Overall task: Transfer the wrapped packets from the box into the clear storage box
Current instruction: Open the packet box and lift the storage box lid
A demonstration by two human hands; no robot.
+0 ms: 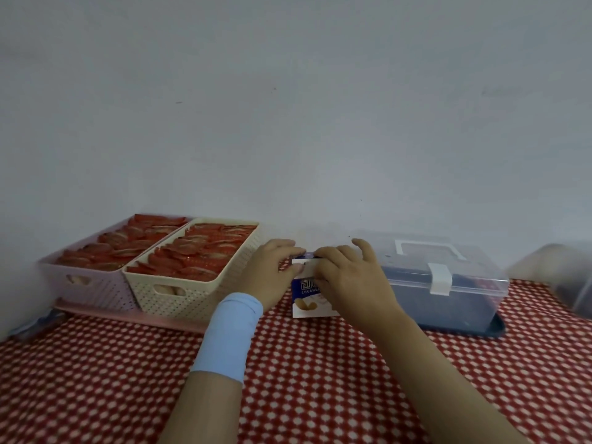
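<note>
The left hand (275,271) is pinched on the left end of the white top flap (307,263) of the box (310,303); the right hand (349,278) is curled over its right end, one finger lifted. The box stands upright on the checked cloth (320,386), just left of the clear storage box (448,294), whose lid appears latched. No packet is seen out, so the transfer is judged barely begun.
</note>
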